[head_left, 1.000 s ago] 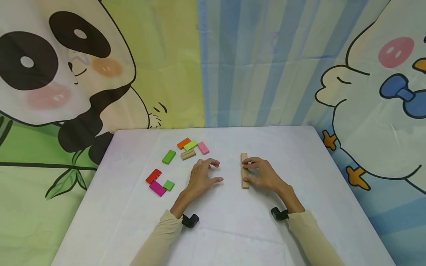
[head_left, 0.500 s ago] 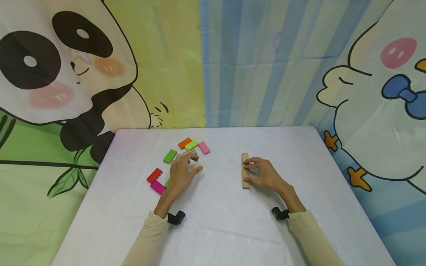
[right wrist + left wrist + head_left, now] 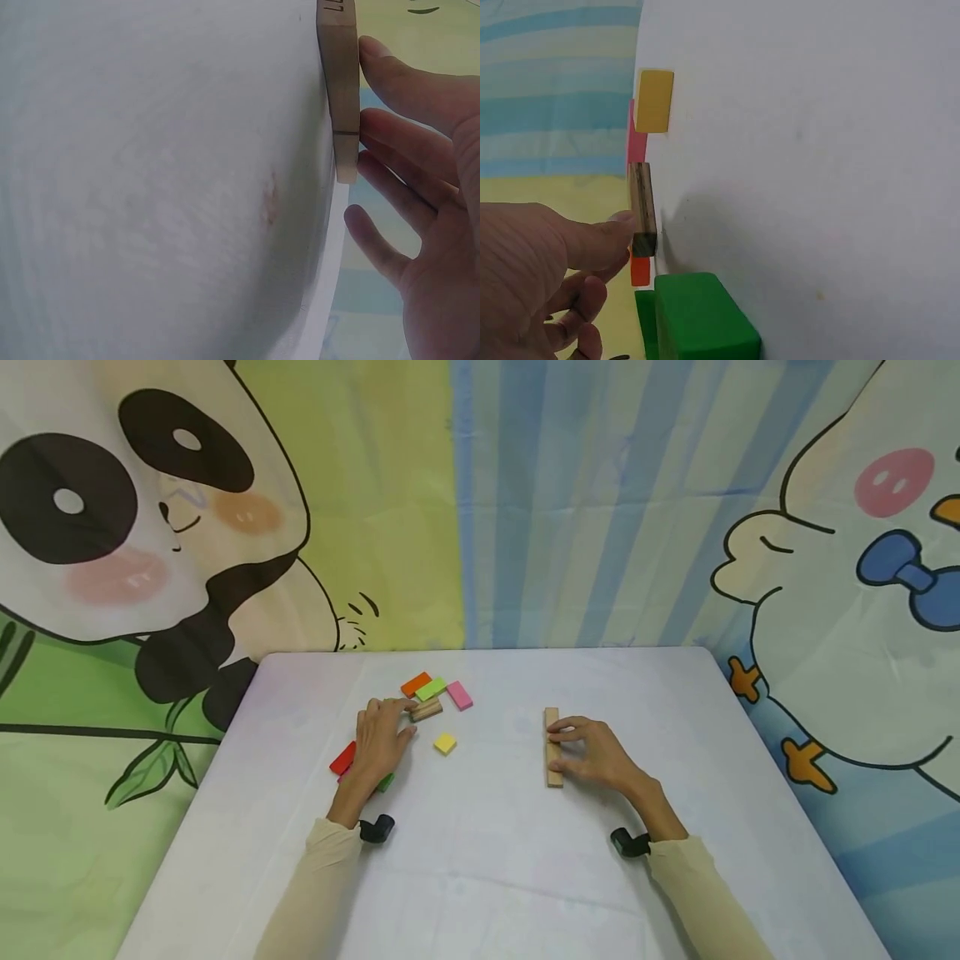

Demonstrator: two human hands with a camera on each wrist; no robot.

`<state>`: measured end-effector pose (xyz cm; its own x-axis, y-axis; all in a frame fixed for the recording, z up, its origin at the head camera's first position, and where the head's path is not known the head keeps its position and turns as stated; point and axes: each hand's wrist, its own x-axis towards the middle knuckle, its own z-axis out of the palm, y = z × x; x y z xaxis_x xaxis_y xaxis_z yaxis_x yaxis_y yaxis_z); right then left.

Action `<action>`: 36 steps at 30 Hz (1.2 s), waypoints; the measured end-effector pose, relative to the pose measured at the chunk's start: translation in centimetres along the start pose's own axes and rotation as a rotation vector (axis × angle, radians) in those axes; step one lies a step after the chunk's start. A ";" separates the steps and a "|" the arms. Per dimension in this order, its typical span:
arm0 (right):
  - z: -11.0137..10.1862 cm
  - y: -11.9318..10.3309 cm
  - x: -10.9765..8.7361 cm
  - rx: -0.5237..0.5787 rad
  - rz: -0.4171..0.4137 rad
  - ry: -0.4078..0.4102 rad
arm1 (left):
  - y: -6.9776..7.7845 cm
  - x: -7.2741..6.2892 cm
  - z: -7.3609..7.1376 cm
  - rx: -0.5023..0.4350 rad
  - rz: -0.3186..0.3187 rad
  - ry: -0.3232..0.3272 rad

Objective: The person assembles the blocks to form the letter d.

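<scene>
My left hand point(image 3: 381, 735) hovers over the blocks on the left with loosely bent fingers, covering a green block in the head view. Its fingertips lie right beside a brown striped wooden block point(image 3: 426, 709); in the left wrist view the thumb overlaps the edge of that wooden block point(image 3: 643, 210). A yellow block point(image 3: 445, 743) rests alone to its right. My right hand point(image 3: 596, 754) touches the side of a straight row of plain wooden blocks point(image 3: 552, 752) with thumb and fingertips. A seam crosses this row point(image 3: 345, 142) in the right wrist view.
Behind the left hand lie an orange block point(image 3: 416, 684), a lime block point(image 3: 431, 689) and a pink block point(image 3: 460, 695). A red block point(image 3: 342, 758) and a small green block point(image 3: 386, 782) show partly around the left wrist. The white table point(image 3: 480, 877) meets a cartoon-printed backdrop point(image 3: 570, 510).
My left hand has moved left from the middle of the table, uncovering the yellow block and now covering the green one. The right hand stays at the wooden row.
</scene>
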<state>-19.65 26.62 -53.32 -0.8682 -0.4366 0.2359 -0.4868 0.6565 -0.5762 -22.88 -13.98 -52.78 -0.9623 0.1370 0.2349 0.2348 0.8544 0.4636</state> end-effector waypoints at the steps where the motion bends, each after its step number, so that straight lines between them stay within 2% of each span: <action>1: 0.0 0.0 0.0 0.006 -0.001 -0.002 | -0.1 0.3 0.0 0.012 0.002 -0.007; 6: -0.1 -0.1 0.1 0.001 0.004 -0.004 | 0.2 1.3 0.2 0.044 0.020 -0.020; 11: -0.2 -0.3 0.1 -0.011 0.012 -0.011 | 0.5 1.8 0.6 0.075 0.031 -0.015; 15: -0.2 -0.1 0.1 -0.002 0.021 -0.019 | 0.3 2.1 0.7 0.144 0.038 -0.023; 19: -0.1 -0.1 0.1 -0.003 0.019 -0.024 | 0.1 2.2 0.7 0.167 0.039 -0.034; 25: -0.3 -0.2 0.2 0.000 0.009 -0.020 | 0.2 2.0 0.7 0.126 0.057 -0.063; 30: -0.2 -0.1 0.3 -0.009 -0.006 -0.007 | 0.4 2.1 0.5 0.075 0.088 -0.126; 36: -0.4 0.0 0.3 0.000 0.000 -0.017 | 0.8 3.1 0.4 0.053 0.105 -0.206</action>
<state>-19.95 26.74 -52.95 -0.8661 -0.4475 0.2227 -0.4871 0.6561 -0.5764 -25.76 -12.67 -52.00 -0.9420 0.3211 0.0974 0.3325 0.8546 0.3989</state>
